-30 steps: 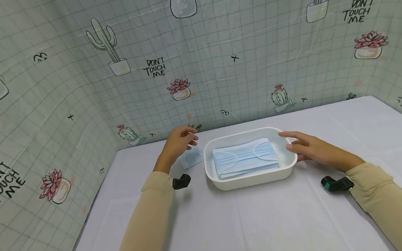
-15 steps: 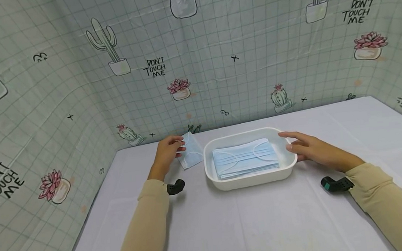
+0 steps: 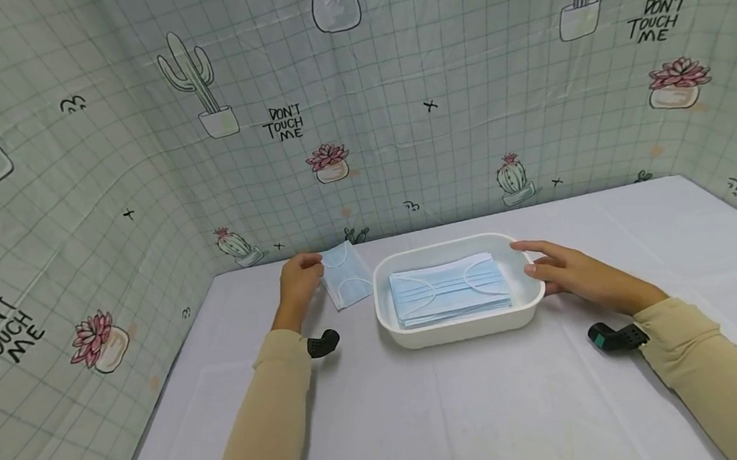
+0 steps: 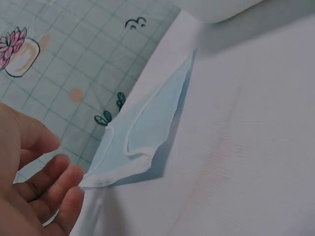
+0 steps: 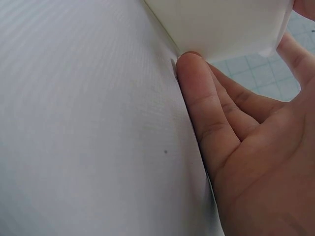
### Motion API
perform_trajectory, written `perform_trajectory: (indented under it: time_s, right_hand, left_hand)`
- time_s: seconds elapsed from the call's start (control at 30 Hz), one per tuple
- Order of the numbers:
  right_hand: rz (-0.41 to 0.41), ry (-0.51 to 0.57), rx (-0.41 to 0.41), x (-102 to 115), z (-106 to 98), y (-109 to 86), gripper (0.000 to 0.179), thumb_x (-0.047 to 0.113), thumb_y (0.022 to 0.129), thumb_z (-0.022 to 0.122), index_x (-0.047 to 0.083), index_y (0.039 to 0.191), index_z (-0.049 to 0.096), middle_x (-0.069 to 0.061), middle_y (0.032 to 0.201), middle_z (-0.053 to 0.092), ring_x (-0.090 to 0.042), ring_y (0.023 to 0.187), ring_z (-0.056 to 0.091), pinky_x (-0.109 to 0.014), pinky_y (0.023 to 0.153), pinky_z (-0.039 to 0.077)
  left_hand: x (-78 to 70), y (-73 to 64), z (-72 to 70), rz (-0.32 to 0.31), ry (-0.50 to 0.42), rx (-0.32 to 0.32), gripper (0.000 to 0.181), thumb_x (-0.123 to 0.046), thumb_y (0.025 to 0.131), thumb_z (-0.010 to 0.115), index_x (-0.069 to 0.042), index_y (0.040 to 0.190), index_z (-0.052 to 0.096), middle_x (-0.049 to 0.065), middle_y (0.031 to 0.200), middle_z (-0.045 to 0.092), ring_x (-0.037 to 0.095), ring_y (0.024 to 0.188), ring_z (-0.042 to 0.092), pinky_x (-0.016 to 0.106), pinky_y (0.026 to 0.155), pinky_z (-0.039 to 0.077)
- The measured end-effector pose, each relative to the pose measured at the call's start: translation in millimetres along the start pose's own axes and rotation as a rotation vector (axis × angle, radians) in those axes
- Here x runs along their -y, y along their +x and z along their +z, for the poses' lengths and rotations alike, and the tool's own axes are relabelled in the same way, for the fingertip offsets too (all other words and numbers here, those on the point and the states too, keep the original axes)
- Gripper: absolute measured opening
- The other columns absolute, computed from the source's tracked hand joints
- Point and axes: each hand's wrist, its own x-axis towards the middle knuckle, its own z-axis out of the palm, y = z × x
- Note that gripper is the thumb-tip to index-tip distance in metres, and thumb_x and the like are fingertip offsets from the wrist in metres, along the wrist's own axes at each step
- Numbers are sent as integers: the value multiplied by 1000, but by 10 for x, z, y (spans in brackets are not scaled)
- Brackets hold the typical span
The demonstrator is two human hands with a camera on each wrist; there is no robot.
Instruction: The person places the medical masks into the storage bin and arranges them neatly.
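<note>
A light blue face mask lies slanted on the table to the left of a white tray. My left hand is at the mask's left end, fingers loosely bent. In the left wrist view, a gap separates the thumb from the other fingers, whose tips come right up to the mask's edge; that edge lifts off the cloth. Inside the tray sits a stack of blue masks with white ear loops. My right hand grips the tray's right end, thumb and forefinger over the rim, other fingers along the outer wall.
White cloth covers the table. Behind it and on the left hangs a grid-patterned curtain printed with cacti. A dark wrist device sits at the left cuff, another dark device at the right one.
My left hand has drawn back to the left from over the loose mask, uncovering most of it. My right hand and the tray have stayed put.
</note>
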Motion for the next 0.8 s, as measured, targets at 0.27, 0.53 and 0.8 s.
perform_trajectory:
  time_s: [0.27,0.53,0.8]
  right_hand:
    - [-7,1,1,14,-3,-6,62,46,105,47,29,160,24,-22,155,33,-25,107,65,-40,94,48]
    - [6,15,7,8,1,-15,62,46,105,47,30,160,23,-21,157,30,-27,109,65,-43,96,47]
    - [-15,27,10,-18,-5,5,63,46,105,48,28,160,23,-22,159,26,-28,110,65,-44,96,48]
  left_hand:
    - [37,4,15,-6,95,-8,32,-10,96,59,0,125,63,16,126,59,32,117,53,44,98,45]
    - [74,16,47,-39,111,-8,33,-9,93,60,0,125,63,19,127,59,32,115,53,43,97,47]
    - [135,63,78,-55,265,25,40,-15,93,66,0,129,58,19,129,56,33,118,51,45,103,43]
